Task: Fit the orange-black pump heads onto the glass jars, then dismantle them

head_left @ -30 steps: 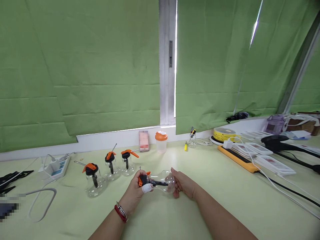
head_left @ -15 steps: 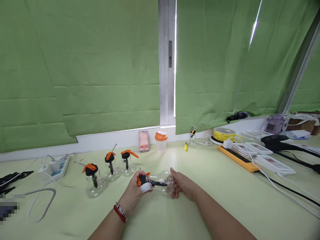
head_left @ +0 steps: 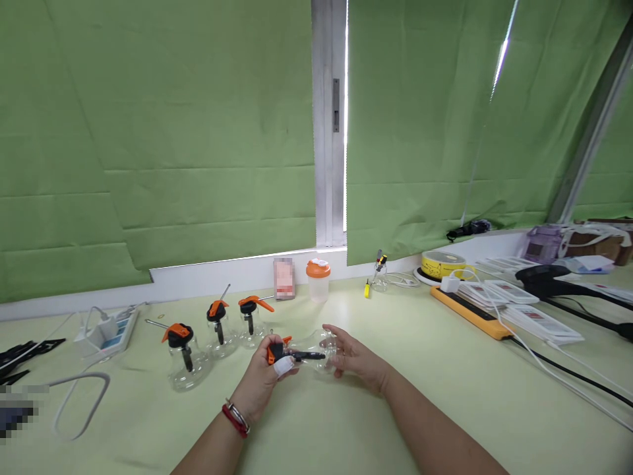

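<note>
A clear spray bottle (head_left: 310,342) with a black and orange head lies on its side between my hands, just above the table or resting on it; I cannot tell which. My left hand (head_left: 271,367), with a white wrap on one finger, is closed round the bottle's head. At the other end, my right hand (head_left: 352,356) has its fingers curled round the wide base. Inside the bottle a dark tube shows through the clear wall. Left of my hands stand three similar upright bottles: a near one (head_left: 190,373), a middle one (head_left: 222,340) and a far one (head_left: 252,333), each with a thin metal spout.
Behind stand an orange-lidded cup (head_left: 318,282), a small pinkish box (head_left: 284,280) and a little glass jar of tools (head_left: 380,278). To the right are an orange power strip (head_left: 469,313), yellow tape roll (head_left: 442,265) and white packets (head_left: 539,324). A white power strip (head_left: 116,333) lies left.
Both hands and the bottle have shifted slightly left and up. My right hand's fingers have moved over the base, its upper fingers now reaching further round it.
</note>
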A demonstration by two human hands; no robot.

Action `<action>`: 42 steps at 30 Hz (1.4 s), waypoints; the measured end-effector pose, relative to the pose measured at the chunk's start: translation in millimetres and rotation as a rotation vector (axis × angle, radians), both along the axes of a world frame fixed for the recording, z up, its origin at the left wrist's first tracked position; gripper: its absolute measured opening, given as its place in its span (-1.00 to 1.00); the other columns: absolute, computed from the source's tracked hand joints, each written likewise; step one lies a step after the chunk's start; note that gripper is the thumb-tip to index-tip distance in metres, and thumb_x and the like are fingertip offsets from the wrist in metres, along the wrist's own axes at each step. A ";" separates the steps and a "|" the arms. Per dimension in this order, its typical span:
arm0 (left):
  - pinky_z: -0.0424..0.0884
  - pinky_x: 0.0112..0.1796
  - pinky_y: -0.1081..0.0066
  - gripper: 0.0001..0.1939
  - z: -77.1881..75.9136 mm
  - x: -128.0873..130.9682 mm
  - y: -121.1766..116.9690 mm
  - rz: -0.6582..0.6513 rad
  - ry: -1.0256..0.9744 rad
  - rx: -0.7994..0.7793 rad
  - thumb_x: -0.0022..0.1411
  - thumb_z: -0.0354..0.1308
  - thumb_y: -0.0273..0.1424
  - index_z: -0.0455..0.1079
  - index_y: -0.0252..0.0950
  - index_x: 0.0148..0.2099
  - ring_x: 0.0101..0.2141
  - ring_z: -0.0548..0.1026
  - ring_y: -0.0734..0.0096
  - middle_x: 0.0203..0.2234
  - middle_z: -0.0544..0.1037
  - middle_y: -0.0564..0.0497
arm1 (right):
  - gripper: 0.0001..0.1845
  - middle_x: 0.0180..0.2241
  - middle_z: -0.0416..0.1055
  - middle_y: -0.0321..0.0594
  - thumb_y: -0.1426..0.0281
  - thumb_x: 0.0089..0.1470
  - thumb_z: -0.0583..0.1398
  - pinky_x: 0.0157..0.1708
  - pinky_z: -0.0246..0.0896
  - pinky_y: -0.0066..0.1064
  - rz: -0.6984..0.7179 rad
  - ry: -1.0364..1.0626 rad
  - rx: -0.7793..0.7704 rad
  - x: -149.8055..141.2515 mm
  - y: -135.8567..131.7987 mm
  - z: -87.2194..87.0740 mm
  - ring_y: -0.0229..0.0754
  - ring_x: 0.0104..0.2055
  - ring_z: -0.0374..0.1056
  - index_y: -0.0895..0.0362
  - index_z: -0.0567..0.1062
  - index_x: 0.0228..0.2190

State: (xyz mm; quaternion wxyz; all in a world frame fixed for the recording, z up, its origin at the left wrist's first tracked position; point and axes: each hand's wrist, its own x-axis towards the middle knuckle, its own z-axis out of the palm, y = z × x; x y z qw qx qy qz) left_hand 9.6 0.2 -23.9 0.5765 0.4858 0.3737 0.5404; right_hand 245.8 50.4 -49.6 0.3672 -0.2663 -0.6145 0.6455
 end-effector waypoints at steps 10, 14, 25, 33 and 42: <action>0.46 -0.17 0.22 -0.58 -0.8 -0.3 1.2 0.012 0.012 0.009 -0.02 0.32 -0.39 0.16 -0.17 -0.17 -0.23 0.49 0.32 -0.23 0.41 0.06 | -0.24 -0.06 0.27 -0.14 0.14 -0.07 0.29 -0.35 0.26 -0.34 0.006 -0.014 -0.024 0.6 0.1 -1.2 -0.27 -0.39 0.36 -0.03 0.15 0.13; 0.45 -0.18 0.22 -0.58 -0.1 0.1 -0.2 0.029 0.025 0.026 -0.04 0.32 -0.38 0.19 -0.17 -0.17 -0.23 0.48 0.33 -0.22 0.42 0.05 | -0.24 -0.09 0.31 -0.15 0.12 -0.08 0.28 -0.38 0.25 -0.37 0.009 -0.024 -0.033 0.9 -0.7 0.4 -0.31 -0.45 0.35 -0.01 0.16 0.12; 0.46 -0.18 0.26 -0.61 -2.1 -1.2 0.0 0.003 0.029 0.033 0.00 0.30 -0.38 0.18 -0.18 -0.17 -0.24 0.46 0.38 -0.20 0.38 0.05 | -0.38 -0.36 0.35 -0.28 0.10 0.01 0.22 -0.48 0.17 -0.45 0.019 -0.055 0.002 -0.7 -3.7 5.6 -0.35 -0.54 0.30 0.07 0.26 0.06; 0.45 -0.18 0.24 -0.60 -0.4 -0.1 -1.4 0.001 0.034 0.025 -0.01 0.30 -0.34 0.19 -0.17 -0.16 -0.25 0.48 0.36 -0.20 0.41 0.05 | -0.38 -0.42 0.36 -0.29 0.03 -0.05 0.22 -0.56 0.11 -0.50 0.009 -0.052 -0.048 -1.2 -3.3 5.7 -0.38 -0.60 0.24 0.12 0.32 -0.03; 0.44 -0.17 0.22 -0.57 3.3 3.1 -3.2 0.001 0.037 0.017 -0.05 0.33 -0.32 0.20 -0.18 -0.17 -0.26 0.47 0.35 -0.22 0.42 0.04 | -0.39 -0.41 0.48 -0.19 -0.03 -0.01 0.15 -0.64 0.07 -0.51 -0.029 -0.077 -0.090 -2.6 -0.3 0.7 -0.38 -0.67 0.21 0.17 0.32 -0.08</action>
